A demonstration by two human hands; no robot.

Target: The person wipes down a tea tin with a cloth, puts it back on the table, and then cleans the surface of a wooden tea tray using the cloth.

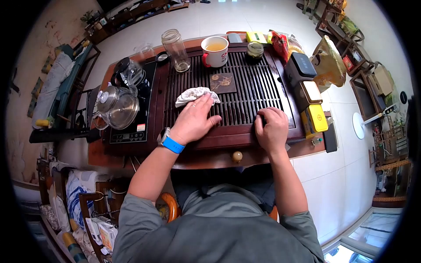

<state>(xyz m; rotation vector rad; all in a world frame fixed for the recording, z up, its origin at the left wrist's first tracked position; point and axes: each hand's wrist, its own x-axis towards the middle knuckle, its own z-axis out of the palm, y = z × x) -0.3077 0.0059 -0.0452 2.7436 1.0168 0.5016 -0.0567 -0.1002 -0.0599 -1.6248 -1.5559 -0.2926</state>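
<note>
My left hand (196, 119), with a blue-strapped watch (170, 141) at the wrist, lies on a crumpled white cloth (193, 95). Its fingers stretch flat over the near side of the cloth, with the thumb apart. Under the cloth is a dark slatted tea tray (245, 107). My right hand (272, 126) rests at the tray's near right edge, fingers curled in and nothing visible in them. Beyond the cloth, a square dark plaque (222, 83) with a picture sits on the slats. A white mug (215, 56) with a red handle holds amber liquid.
A glass bottle (176, 52) and a small jar (255, 51) stand at the back. On the left, a glass kettle (118, 108) sits on a black cooktop (127, 136). A yellow tin (314, 118) and a dark box (301, 65) line the right side. A round wooden knob (237, 156) is in front.
</note>
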